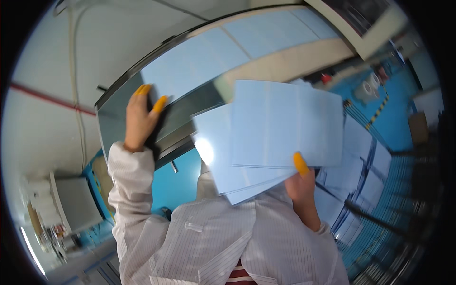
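Blue flooring (175,183) shows between our two forearms and again well beyond the right hand, where white round objects (366,90) stand near black-and-yellow floor tape (378,112). Ahead of both hands runs a long bench (285,61), its dark, glossy near end beside the left hand and a beige stretch farther right; along it, pale-blue sheets (194,61) lie flat in a row, presumably spaced so that each can be handled singly.

Our left hand (140,116) is partly open at the end of the nearest sheet in this row, thumb apart from the fingers. We see nothing gripped; whether the fingertips touch the sheet, we cannot tell.

Our right hand (302,185) is closed on the near edge of several loosely fanned sheets (285,126), held before the body and apart from the row. Its thumb presses the uppermost; the other fingers are hidden, probably supporting the stack from below. Yellow finger covers (300,164) sit on visible digits of both hands, likely to keep the surfaces clean or improve grip.

Right of the right hand, further sheets (356,135) lie beside blurred rods (375,209).
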A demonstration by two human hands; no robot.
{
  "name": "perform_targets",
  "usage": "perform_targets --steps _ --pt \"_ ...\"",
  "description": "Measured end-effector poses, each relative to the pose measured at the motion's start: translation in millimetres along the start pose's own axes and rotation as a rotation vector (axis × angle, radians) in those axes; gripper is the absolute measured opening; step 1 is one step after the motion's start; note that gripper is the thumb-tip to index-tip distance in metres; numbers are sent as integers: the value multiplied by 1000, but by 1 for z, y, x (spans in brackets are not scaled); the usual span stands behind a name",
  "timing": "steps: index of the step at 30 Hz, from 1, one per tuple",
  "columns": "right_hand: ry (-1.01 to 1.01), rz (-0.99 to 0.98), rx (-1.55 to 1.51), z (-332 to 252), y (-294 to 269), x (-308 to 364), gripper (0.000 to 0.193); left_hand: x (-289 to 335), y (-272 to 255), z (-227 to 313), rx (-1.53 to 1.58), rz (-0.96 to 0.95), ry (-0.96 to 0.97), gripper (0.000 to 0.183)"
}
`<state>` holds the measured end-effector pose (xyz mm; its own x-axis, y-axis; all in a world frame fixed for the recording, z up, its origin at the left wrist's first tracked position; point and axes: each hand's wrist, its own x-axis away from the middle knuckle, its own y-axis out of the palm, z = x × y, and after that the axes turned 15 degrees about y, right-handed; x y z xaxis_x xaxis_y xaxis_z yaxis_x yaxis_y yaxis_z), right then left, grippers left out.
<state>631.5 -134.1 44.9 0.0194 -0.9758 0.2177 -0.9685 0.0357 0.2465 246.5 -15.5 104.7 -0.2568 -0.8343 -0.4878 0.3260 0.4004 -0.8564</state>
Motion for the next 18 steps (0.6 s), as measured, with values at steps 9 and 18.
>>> perform_targets --steps 9,18 --pt "322 -104 -617 -9 23 5 34 -21 -11 67 438 40 64 30" --pt "239 -110 -543 -9 14 10 34 -38 -9 110 1047 -59 -109 16"
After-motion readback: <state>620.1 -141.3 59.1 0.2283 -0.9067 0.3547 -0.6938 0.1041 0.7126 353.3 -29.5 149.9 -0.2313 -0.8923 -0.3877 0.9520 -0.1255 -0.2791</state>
